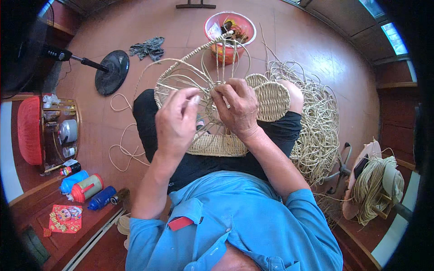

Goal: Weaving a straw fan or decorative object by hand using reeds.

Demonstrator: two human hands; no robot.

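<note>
On my lap rests a partly woven straw-cord piece (pixel 218 145), with a rope-wrapped curved rim, loose spokes and a dense woven band. Two oval woven pads (pixel 272 101) show at its right side, over my right knee. My right hand (pixel 237 106) pinches the cords at the middle of the weave, thumb and fingers pressed together. Just left of it, my left hand (pixel 177 119) is raised beside the spokes with its fingers curled in. Whether a strand lies between its fingertips cannot be made out.
A heap of loose straw cord (pixel 316 131) lies right of my legs. Ahead stands a red basin (pixel 242 27) with things in it. Left are a fan base (pixel 112 72), a dark cloth (pixel 148 48) and flasks (pixel 87 187). More cord (pixel 373 185) hangs over a stool at far right.
</note>
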